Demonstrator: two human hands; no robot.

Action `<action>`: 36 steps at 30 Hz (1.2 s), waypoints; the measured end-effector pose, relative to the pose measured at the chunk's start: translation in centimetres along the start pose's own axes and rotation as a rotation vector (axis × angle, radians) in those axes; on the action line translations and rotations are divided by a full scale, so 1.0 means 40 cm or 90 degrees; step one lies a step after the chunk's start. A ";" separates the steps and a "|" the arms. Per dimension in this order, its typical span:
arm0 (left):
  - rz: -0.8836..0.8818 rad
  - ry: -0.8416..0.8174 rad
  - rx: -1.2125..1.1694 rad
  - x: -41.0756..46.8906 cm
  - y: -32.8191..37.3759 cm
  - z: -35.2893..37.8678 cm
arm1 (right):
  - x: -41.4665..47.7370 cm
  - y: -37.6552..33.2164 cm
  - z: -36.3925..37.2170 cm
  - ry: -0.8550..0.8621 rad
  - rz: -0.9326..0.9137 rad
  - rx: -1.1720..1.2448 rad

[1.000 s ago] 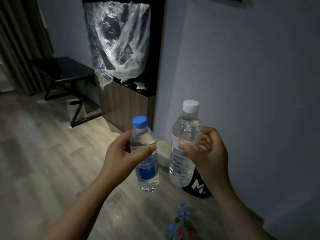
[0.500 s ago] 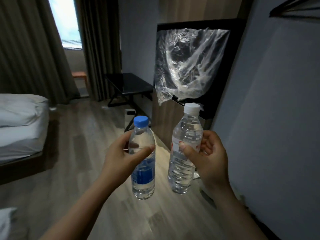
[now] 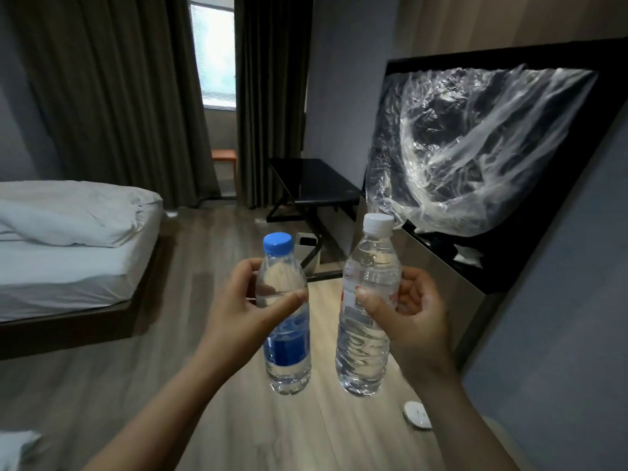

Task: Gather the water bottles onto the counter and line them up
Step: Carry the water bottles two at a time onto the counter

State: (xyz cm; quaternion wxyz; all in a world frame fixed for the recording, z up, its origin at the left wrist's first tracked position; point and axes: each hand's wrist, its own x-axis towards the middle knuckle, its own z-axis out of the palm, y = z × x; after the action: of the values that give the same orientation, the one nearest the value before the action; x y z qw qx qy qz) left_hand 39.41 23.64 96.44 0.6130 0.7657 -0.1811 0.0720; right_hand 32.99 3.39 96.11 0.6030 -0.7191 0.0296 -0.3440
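Observation:
My left hand [image 3: 238, 314] grips a clear water bottle with a blue cap and blue label [image 3: 287, 348], held upright in front of me. Beside it, my right hand [image 3: 413, 324] grips a taller clear bottle with a white cap and a red-and-white label [image 3: 365, 355], also upright. The two bottles hang side by side above the wooden floor, a small gap between them. To the right stands the wood-fronted counter [image 3: 455, 287] with a dark top, set in a black alcove.
A crumpled clear plastic sheet [image 3: 475, 158] hangs over the counter's alcove. A black bench table [image 3: 316, 181] stands behind it near dark curtains. A bed with white linen [image 3: 68, 246] fills the left. A small white round object [image 3: 418, 414] lies on the floor by the grey wall.
The view has swung up and left: the bottles on the floor have left the frame and the bed, window and curtains have come in. Both hands still hold their bottles the same way.

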 end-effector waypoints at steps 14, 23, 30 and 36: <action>-0.031 0.040 -0.008 0.499 -0.194 0.095 | 0.510 0.290 0.174 -0.034 0.061 0.048; -0.049 0.010 -0.022 0.948 -0.364 0.089 | 0.848 0.490 0.369 -0.042 0.079 0.005; -0.053 0.009 -0.017 1.261 -0.466 0.137 | 1.117 0.623 0.464 -0.032 0.084 -0.009; -0.041 0.034 -0.002 1.525 -0.558 0.192 | 1.376 0.774 0.542 -0.050 0.093 0.021</action>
State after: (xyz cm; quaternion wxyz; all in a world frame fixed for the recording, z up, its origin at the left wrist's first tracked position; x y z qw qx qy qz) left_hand 103.08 8.77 94.50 0.6209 0.7679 -0.1401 0.0722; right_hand 97.94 -11.84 93.11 0.6388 -0.7182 0.0528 -0.2709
